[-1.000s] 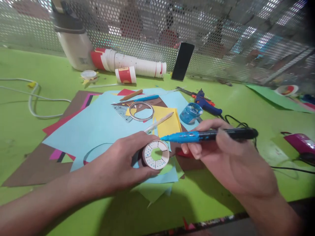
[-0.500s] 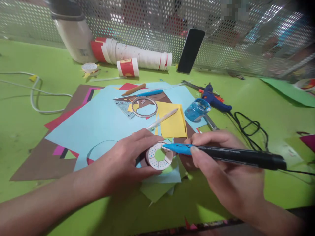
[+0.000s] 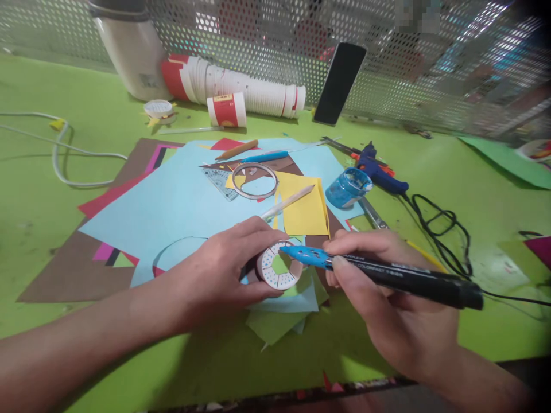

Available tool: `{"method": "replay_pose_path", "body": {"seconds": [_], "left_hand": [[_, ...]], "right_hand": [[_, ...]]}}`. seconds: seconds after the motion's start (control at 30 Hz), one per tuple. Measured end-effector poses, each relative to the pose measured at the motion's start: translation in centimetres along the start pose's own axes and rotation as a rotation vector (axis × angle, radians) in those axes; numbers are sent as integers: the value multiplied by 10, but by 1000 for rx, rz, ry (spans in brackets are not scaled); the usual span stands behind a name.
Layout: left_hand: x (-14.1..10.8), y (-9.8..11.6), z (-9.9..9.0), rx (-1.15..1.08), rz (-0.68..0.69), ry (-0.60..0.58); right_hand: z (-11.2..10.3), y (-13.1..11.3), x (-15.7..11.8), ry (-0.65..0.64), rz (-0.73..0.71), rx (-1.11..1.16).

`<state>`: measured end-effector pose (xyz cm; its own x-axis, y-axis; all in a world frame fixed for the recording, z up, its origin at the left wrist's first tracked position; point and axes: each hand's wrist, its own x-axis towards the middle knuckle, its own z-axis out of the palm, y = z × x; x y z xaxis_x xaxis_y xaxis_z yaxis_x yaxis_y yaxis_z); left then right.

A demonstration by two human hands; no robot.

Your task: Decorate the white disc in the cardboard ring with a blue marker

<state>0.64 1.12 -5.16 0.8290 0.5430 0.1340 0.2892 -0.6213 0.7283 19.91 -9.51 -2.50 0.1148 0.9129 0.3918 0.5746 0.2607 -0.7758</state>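
My left hand [image 3: 232,264] is wrapped round a small white paper ring [image 3: 272,276], steadying it above the paper scraps. Dark lines split the ring's face into sections, and blue dots mark several of them; green shows through its middle. In my right hand [image 3: 387,287] is a marker pen [image 3: 387,278] with a black barrel and a blue front end. Its tip meets or hovers just over the upper part of the ring's face; I cannot tell which. A white pencil [image 3: 293,202] lies just beyond my left hand.
Light blue paper [image 3: 172,201] and yellow paper [image 3: 303,209] cover the middle. A blue paint jar [image 3: 348,189], a glue gun [image 3: 381,172] and its black cord [image 3: 439,215] are at right. Stacked paper cups [image 3: 249,89] and a phone [image 3: 340,83] stand along the mesh screen.
The marker tip has shifted slightly left and up over the ring's face, and the pen's rear end has dipped. The left hand keeps its hold on the ring. The view has tilted slightly.
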Motion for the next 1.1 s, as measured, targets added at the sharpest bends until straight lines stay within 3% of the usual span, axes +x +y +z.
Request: {"method": "replay_pose_path", "body": {"seconds": [1.1], "left_hand": [[1,0,-1,7,0,-1]], "right_hand": [[3,-3,5,-18,-88,-98]]}}
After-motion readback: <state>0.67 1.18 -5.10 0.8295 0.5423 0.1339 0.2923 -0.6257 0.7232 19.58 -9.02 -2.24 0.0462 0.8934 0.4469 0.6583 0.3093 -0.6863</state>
